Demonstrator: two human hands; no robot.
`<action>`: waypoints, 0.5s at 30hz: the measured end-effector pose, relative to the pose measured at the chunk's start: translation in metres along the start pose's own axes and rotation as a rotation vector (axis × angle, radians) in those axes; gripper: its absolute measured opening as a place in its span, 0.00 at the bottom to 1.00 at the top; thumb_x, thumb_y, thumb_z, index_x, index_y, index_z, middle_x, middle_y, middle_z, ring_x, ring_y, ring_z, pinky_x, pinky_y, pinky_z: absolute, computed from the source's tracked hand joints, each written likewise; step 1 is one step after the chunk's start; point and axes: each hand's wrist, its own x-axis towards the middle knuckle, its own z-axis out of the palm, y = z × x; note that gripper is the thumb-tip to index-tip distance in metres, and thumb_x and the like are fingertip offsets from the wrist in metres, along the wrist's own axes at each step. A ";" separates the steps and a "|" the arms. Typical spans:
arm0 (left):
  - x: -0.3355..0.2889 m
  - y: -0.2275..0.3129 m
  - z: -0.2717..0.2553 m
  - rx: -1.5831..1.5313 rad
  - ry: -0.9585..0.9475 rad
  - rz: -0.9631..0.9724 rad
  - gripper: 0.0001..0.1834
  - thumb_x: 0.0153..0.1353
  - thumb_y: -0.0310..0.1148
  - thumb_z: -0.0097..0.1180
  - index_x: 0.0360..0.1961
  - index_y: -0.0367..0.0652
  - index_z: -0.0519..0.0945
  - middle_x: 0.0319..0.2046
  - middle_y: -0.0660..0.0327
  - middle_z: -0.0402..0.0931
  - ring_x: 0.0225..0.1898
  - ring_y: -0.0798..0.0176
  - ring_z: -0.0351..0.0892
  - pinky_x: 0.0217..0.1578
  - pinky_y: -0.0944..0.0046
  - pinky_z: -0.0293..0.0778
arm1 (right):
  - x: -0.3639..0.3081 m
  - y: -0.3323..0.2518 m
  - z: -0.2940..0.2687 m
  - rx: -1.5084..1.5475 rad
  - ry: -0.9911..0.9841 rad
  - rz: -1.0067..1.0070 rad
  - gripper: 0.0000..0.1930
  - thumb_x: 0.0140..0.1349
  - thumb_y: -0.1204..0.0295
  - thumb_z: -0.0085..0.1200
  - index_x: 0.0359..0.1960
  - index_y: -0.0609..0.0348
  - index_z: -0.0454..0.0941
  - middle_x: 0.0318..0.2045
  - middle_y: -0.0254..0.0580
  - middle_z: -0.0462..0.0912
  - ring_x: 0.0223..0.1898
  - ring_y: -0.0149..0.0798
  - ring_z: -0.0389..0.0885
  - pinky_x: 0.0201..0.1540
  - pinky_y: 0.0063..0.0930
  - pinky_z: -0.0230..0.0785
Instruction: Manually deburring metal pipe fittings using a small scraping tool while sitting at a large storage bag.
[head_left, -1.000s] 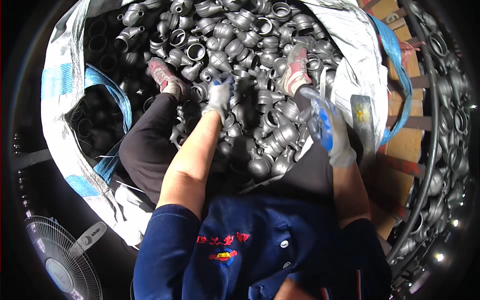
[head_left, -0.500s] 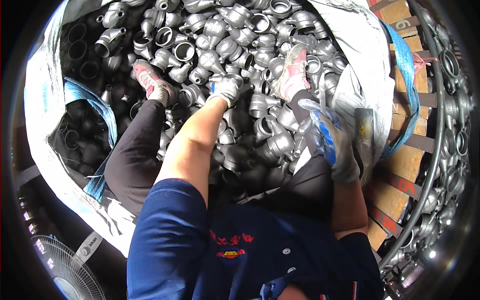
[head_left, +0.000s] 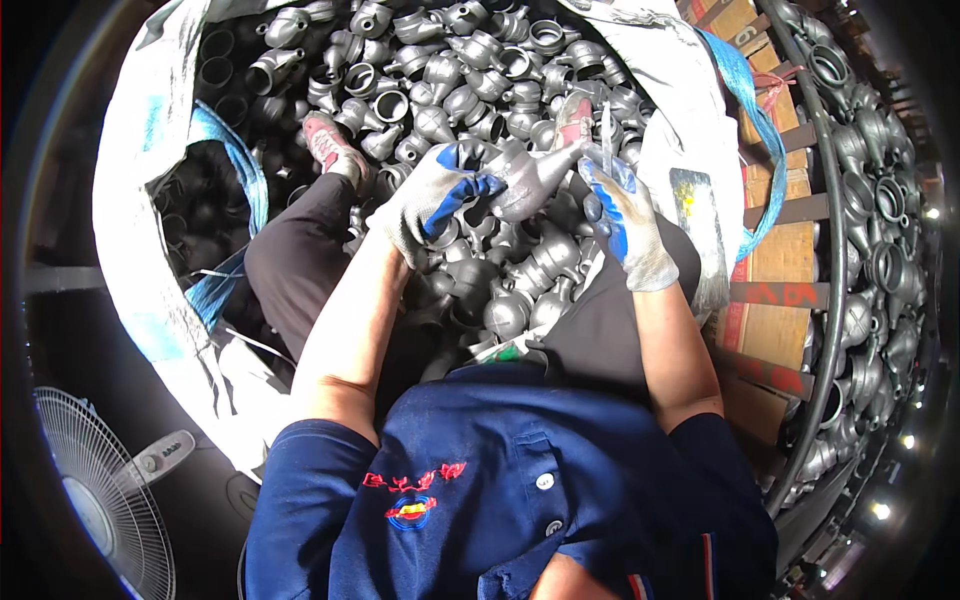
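My left hand, in a grey and blue work glove, is closed on a dull grey metal casting. The casting has a rounded body with a wide end in that hand and a narrow neck reaching right. My right hand, gloved the same way, grips a thin, narrow metal tool that stands up from the fingers. The tool is beside the tip of the neck; I cannot tell whether they touch. Below and beyond both hands lies a heap of similar castings.
A large white woven sack with blue straps surrounds the heap, and my shoes rest among the castings. To the right are wooden boards and a rack of more castings. A fan stands lower left.
My left hand has lifted a casting from the heap and brought it toward my right hand. My right hand has moved up and left, with the thin tool now showing plainly.
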 end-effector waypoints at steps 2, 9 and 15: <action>-0.015 0.013 -0.002 -0.025 -0.084 -0.158 0.08 0.55 0.30 0.58 0.30 0.37 0.75 0.21 0.67 0.69 0.22 0.74 0.64 0.22 0.68 0.62 | -0.011 -0.006 0.010 0.065 -0.141 -0.020 0.18 0.61 0.71 0.52 0.52 0.62 0.72 0.36 0.28 0.78 0.20 0.17 0.68 0.19 0.12 0.59; -0.050 0.003 0.002 -0.297 0.007 -0.079 0.17 0.60 0.35 0.54 0.49 0.42 0.75 0.31 0.66 0.75 0.34 0.71 0.74 0.32 0.70 0.70 | -0.037 -0.019 0.034 0.048 0.000 -0.069 0.12 0.61 0.73 0.50 0.44 0.65 0.75 0.23 0.28 0.75 0.15 0.17 0.65 0.14 0.11 0.56; -0.052 -0.024 0.003 -0.612 0.033 0.002 0.24 0.64 0.46 0.48 0.56 0.43 0.70 0.47 0.61 0.75 0.48 0.63 0.72 0.47 0.61 0.70 | -0.051 -0.030 0.048 0.012 0.098 -0.060 0.11 0.62 0.72 0.50 0.42 0.64 0.78 0.22 0.26 0.75 0.14 0.15 0.61 0.13 0.11 0.48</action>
